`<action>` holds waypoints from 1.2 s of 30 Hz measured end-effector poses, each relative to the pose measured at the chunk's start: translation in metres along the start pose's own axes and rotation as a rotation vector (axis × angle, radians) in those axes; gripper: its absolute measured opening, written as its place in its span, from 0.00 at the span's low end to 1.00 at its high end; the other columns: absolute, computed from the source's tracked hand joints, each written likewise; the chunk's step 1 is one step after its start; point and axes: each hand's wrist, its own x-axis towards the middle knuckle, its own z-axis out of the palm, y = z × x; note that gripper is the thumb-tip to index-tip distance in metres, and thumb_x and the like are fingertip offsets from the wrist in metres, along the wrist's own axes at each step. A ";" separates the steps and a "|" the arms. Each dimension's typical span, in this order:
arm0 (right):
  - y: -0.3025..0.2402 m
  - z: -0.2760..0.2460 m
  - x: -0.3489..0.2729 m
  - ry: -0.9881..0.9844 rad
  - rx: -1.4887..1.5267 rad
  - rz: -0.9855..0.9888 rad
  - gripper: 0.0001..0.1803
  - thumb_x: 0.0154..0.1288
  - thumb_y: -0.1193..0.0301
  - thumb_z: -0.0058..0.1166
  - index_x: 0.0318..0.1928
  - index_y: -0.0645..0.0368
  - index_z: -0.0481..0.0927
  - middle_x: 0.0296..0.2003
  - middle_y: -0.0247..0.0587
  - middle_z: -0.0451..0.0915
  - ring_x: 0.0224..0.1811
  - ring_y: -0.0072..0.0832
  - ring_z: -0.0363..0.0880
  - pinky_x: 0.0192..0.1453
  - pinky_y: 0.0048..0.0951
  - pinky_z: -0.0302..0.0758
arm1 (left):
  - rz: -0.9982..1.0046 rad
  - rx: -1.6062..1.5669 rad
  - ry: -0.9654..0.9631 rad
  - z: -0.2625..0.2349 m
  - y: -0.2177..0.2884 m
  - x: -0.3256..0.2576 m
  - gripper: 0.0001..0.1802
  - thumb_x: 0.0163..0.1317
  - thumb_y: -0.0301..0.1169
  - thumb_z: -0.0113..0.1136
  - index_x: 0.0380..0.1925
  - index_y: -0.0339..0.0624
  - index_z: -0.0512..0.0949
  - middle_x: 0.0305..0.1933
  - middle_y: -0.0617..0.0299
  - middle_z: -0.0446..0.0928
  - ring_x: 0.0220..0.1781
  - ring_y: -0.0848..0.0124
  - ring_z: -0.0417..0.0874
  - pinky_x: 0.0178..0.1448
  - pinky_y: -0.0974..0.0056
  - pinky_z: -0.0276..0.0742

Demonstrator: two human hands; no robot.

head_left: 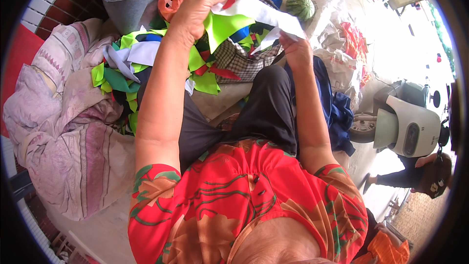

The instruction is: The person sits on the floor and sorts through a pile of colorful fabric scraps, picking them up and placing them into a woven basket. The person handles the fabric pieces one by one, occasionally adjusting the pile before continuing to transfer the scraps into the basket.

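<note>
Above a heap of bright cloth scraps [207,83], a seated person in a red floral top [234,166] holds a white strip [268,13] stretched between two bare hands. The left hand [191,15] pinches the strip's upper end along with a lime-green piece [228,28], thumb laid across the top; the right hand [297,53] pinches the lower right edge at the fingertips. Just beyond the knees [268,80] sits a checked cloth bag [245,63], with a striped watermelon [300,7] farther off to the right. The step appears to be spreading one piece above the pile; the next move seems to call for a steady grip, lest limp cloth fold or drag neighbouring scraps.
</note>
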 end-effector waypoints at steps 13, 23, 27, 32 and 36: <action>0.017 0.119 -0.044 -0.393 -1.483 -0.797 0.40 0.49 0.68 0.58 0.63 0.63 0.57 0.52 0.57 0.69 0.55 0.49 0.68 0.62 0.46 0.58 | -0.232 -0.314 -0.187 0.029 -0.044 0.000 0.22 0.55 0.40 0.65 0.45 0.38 0.75 0.44 0.60 0.77 0.46 0.69 0.78 0.50 0.61 0.75; 0.037 0.110 -0.041 -0.434 -0.723 -0.434 0.48 0.51 0.76 0.59 0.69 0.58 0.46 0.54 0.47 0.72 0.60 0.32 0.67 0.65 0.37 0.60 | -0.020 0.033 0.106 0.008 -0.047 0.000 0.14 0.51 0.21 0.63 0.39 0.33 0.76 0.37 0.57 0.79 0.36 0.69 0.82 0.39 0.67 0.78; 0.015 0.091 -0.012 -0.268 -0.450 -0.181 0.25 0.61 0.79 0.49 0.60 0.62 0.65 0.48 0.44 0.76 0.45 0.26 0.77 0.47 0.23 0.75 | 0.187 -0.014 0.245 -0.006 -0.038 0.008 0.12 0.52 0.18 0.58 0.39 0.32 0.75 0.35 0.55 0.79 0.33 0.68 0.82 0.37 0.65 0.80; 0.014 0.022 0.053 0.001 -0.714 -0.138 0.14 0.61 0.73 0.52 0.47 0.62 0.77 0.38 0.37 0.80 0.37 0.21 0.79 0.38 0.21 0.75 | 0.256 -0.033 0.373 -0.032 -0.011 0.010 0.15 0.52 0.19 0.62 0.42 0.33 0.77 0.39 0.55 0.81 0.38 0.67 0.83 0.44 0.64 0.80; 0.045 -0.030 0.095 -0.090 -1.221 -0.056 0.15 0.54 0.69 0.58 0.43 0.58 0.80 0.32 0.38 0.81 0.36 0.23 0.79 0.41 0.26 0.74 | 0.240 -0.098 0.380 -0.037 0.002 0.009 0.15 0.53 0.20 0.61 0.43 0.32 0.76 0.41 0.54 0.80 0.38 0.66 0.83 0.44 0.63 0.80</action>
